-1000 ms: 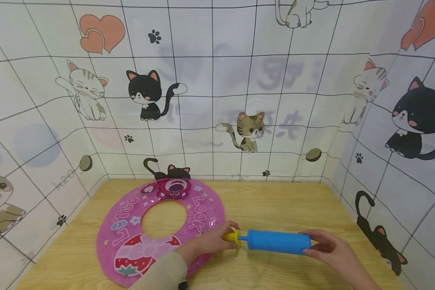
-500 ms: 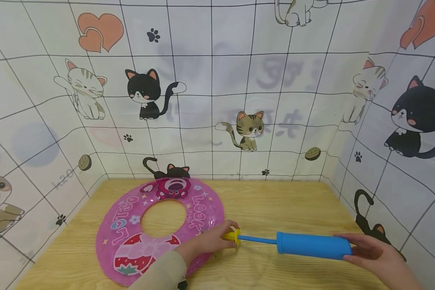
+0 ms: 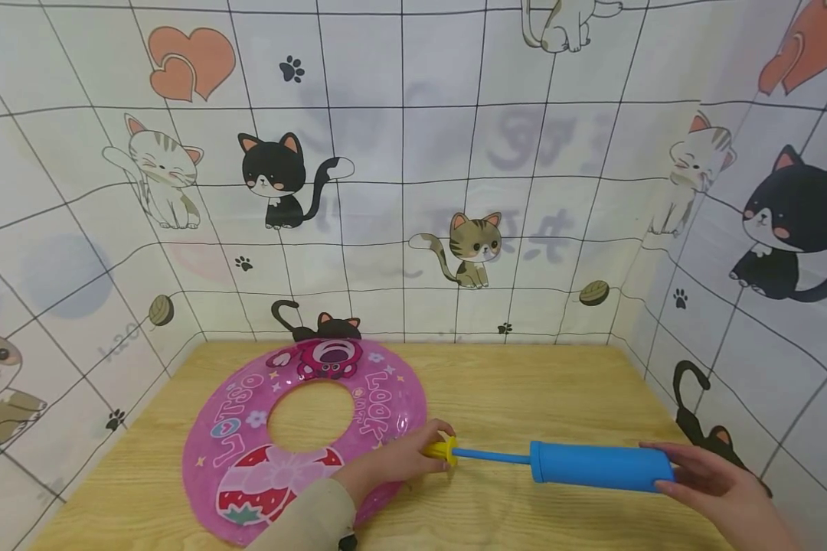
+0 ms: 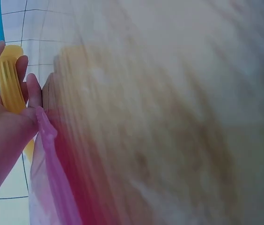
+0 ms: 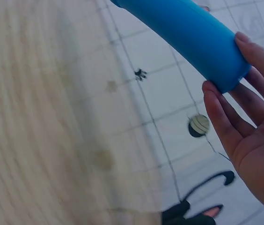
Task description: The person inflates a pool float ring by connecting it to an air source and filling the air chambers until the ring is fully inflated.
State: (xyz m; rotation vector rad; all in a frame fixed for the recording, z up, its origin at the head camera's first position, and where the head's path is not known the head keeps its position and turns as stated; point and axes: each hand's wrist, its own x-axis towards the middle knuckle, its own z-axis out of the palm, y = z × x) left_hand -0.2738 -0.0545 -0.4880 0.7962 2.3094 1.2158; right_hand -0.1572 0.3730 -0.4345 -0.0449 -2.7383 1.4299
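A hand air pump with a blue barrel (image 3: 601, 466) lies across the front right of the table in the head view. Its thin blue rod (image 3: 492, 457) is drawn out to the left and ends in a ribbed yellow nozzle (image 4: 11, 84). My left hand (image 3: 408, 455) holds that nozzle, reaching over the right side of a pink swim ring (image 3: 214, 451). The nozzle's tapered tip is mostly behind the hand in the left wrist view, near the ring's pink edge. My right hand (image 5: 256, 103) grips the barrel's far end with thumb and fingertips.
Wooden tabletop (image 3: 524, 383) surrounds the ring and pump. Behind it and at both sides hangs a white cloth (image 3: 400, 153) with a grid and cartoon cats. The ring's back edge reaches close to the back cloth.
My right hand has pulled the barrel to the right, so a longer stretch of rod shows; in the last half second it shifted only slightly. The left hand and the ring stay put.
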